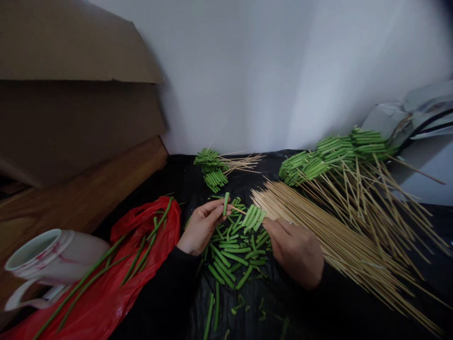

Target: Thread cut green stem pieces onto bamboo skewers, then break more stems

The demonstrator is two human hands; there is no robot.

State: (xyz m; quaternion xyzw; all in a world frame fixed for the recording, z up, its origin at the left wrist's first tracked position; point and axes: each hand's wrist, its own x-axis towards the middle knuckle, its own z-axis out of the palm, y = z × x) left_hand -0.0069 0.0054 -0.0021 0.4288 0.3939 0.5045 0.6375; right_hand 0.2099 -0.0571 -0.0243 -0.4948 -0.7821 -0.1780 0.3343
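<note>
My left hand (pixel 205 223) pinches one short green bean piece (pixel 226 204), upright at the tip of a thin wooden skewer (pixel 236 208). My right hand (pixel 297 248) is closed on that skewer, close beside several bean pieces threaded side by side (pixel 254 218). Below and between the hands lies a loose pile of cut green pieces (pixel 230 257) on black plastic sheeting (pixel 208 311). A thick bundle of bare skewers (pixel 329 231) runs beside and beyond my right hand.
Filled skewers lie in a small stack (pixel 214 177) near the wall and a larger one (pixel 332 153) at right. At left are a red bag (pixel 141 283) with long green stems, a white mug (pixel 67 255) and a cardboard box (pixel 78 123).
</note>
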